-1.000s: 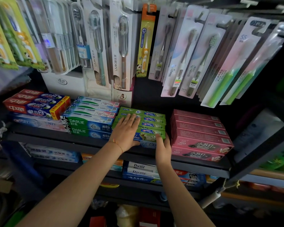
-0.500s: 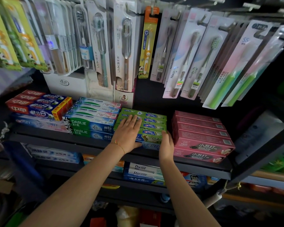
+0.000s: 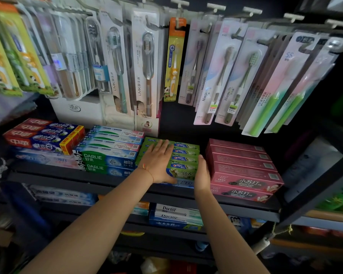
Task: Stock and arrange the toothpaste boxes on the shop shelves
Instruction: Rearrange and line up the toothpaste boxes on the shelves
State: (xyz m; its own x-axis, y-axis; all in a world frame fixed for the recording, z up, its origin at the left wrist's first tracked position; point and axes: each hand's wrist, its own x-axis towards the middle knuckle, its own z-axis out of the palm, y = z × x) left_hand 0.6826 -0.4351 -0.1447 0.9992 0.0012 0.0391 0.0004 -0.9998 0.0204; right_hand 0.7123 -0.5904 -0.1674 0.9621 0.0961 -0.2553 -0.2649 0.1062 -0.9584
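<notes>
Both hands are on the green toothpaste boxes in the middle of the black shelf. The left hand lies flat on top of the stack, fingers straight and close together, reaching toward the back of the row, thumb down along the front edge. The right hand stands on edge against the stack's right end, fingers straight and pressed together, filling the narrow gap between the green boxes and the pink toothpaste boxes just beside them. The green stack sits on a blue box whose front peeks out below. To the left, touching the green stack, the Darlie boxes are piled in a neat block, and farther left the red and blue boxes sit on a paler layer. Above, toothbrush packs hang from pegs in a long row. Below, on the lower shelf, the Doctor boxes show between the two forearms.
</notes>
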